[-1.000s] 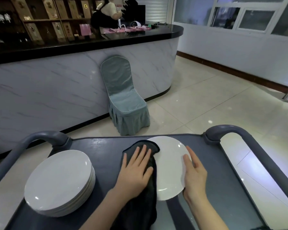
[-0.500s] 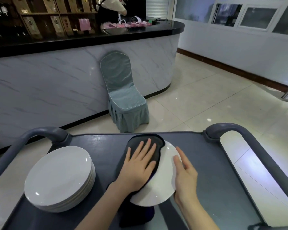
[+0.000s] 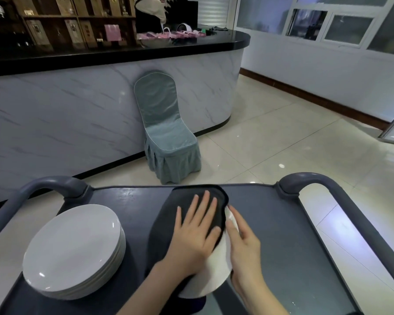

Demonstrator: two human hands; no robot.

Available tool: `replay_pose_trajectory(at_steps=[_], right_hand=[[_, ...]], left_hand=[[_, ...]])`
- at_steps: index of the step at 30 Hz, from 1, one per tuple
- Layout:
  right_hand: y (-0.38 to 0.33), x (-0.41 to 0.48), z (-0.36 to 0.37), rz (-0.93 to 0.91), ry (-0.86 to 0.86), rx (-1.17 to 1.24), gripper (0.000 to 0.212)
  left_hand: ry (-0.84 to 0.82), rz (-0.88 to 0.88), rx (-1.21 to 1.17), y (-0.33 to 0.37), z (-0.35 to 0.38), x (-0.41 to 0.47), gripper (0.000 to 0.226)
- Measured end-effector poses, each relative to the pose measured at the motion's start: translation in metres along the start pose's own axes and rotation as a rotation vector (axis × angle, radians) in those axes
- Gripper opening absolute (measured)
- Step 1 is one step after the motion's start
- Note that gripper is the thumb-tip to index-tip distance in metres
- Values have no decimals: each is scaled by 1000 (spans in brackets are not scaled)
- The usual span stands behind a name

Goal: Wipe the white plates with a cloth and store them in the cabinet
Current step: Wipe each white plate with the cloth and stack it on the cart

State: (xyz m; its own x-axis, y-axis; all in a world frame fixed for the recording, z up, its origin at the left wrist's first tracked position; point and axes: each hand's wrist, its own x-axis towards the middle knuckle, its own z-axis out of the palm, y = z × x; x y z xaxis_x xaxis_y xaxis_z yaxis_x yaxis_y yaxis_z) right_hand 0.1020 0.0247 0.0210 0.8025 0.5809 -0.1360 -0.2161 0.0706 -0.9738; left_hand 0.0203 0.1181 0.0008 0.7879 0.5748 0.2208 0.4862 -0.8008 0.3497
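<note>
white: one plate (image 3: pixel 216 269), one stack (image 3: pixel 73 248)

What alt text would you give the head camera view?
A left hand presses a dark cloth flat on a white plate whose edge the right hand touches, on a grey cart. A stack of white plates sits at left.

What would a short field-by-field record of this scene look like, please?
surface: grey cart
left hand: flat on dark cloth, pressing it onto plate
right hand: straight fingers along the plate's right rim
plate cover: mostly under the cloth
stack of plates: cart's left side, untouched
stage: wiping
cabinet: not in view
</note>
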Motion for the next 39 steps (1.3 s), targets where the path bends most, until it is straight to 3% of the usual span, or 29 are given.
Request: replay_pose_trajectory(at_steps=[4,7,9,13,16,20,23,26,29,34,36,39], right_hand=[[-18,6,-12,-106,-145,-169,40],[-37,18,-26,-200,-233,-302,38],[-50,28,-35,-240,-277,-375,37],[-61,36,-36,-298,-402,-503,37],[-55,32,-25,-345,-508,-592,36],[-57,34,-27,-370,-469,-568,33],[-56,36,-37,-311,-294,-384,32],[-50,32,-39,-240,-209,-316,32],[-51,29,-38,-260,-323,-410,34],[-55,29,-24,-260,-576,-583,32],[-60,32,-24,-272,-538,-564,31],[-67,40,-28,-273,-332,-420,31]], left_hand=[[20,-88,-104,-38,-15,32,54],[-29,-248,-445,-60,-29,36,29],[-43,-302,-591,-66,-29,30,32],[40,-200,-678,-53,-37,33,27],[-57,-60,-638,-43,-49,42,29],[-22,-164,-715,-47,-46,32,24],[119,-371,-883,-53,-28,11,20],[120,-460,-963,-52,-19,1,15],[67,-402,-861,-57,-29,10,16],[-186,-134,-660,-50,-51,26,20],[-133,-184,-719,-48,-51,26,21],[92,-442,-961,-48,-44,16,22]])
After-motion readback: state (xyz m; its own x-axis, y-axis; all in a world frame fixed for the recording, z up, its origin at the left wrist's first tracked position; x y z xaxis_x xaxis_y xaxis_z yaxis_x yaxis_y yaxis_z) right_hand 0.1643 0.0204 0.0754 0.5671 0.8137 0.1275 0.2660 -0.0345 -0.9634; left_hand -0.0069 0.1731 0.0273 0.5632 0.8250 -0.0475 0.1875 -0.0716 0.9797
